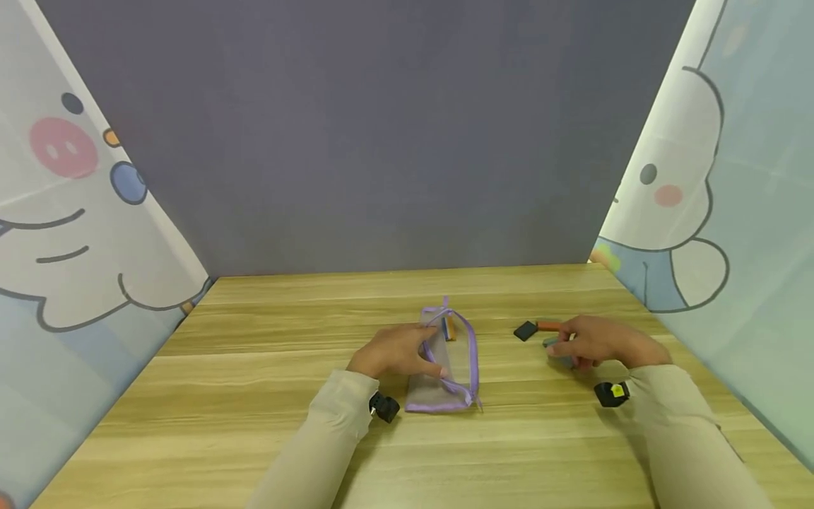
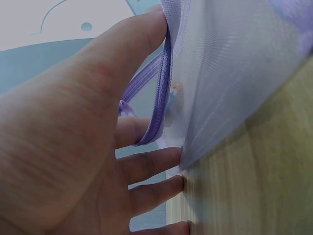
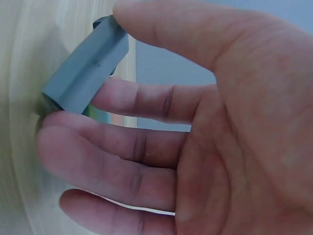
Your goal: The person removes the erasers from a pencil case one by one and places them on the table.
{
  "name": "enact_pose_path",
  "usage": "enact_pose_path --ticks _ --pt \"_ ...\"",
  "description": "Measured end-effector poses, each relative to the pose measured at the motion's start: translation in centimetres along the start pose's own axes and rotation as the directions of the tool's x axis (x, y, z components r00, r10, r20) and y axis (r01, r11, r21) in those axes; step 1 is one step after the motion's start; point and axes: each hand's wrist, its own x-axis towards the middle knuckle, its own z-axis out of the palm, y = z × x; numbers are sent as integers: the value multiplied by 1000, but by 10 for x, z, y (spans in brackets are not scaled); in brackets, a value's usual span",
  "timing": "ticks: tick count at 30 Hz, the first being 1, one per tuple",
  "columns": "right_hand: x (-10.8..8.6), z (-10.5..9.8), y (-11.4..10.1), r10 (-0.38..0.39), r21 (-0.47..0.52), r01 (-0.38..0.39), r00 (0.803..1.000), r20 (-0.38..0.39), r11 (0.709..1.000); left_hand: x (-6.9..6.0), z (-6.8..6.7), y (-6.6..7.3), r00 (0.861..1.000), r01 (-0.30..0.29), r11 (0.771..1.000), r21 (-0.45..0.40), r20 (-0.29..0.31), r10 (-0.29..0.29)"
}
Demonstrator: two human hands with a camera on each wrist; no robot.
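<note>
A see-through mesh zip pouch (image 1: pixel 439 399) with purple edging lies on the table, its zip mouth spread apart. My left hand (image 1: pixel 400 350) is at this mouth, thumb and fingers spread. In the left wrist view the thumb touches the purple zip edge (image 2: pixel 163 83), and one finger passes behind the zip strip. A small blue and orange item (image 1: pixel 449 329) shows inside the pouch. My right hand (image 1: pixel 594 341) pinches a small grey-blue rectangular block (image 3: pixel 90 66) between thumb and fingers, low over the table. The block is tilted, with a dark part at its upper end.
A small black block (image 1: pixel 525 331) and an orange-brown bar (image 1: pixel 548 326) lie together just left of the right hand. The wooden table (image 1: pixel 254 339) meets a dark grey panel (image 1: pixel 394 141) at the back. Cartoon-printed curtains (image 1: pixel 83 212) hang at both sides.
</note>
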Motion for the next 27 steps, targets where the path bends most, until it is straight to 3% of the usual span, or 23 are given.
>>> enact_pose_path --ticks 27 --pt "0 -1 -4 14 -10 -14 1000 11 1000 -2 0 0 1000 5 1000 -11 -6 -5"
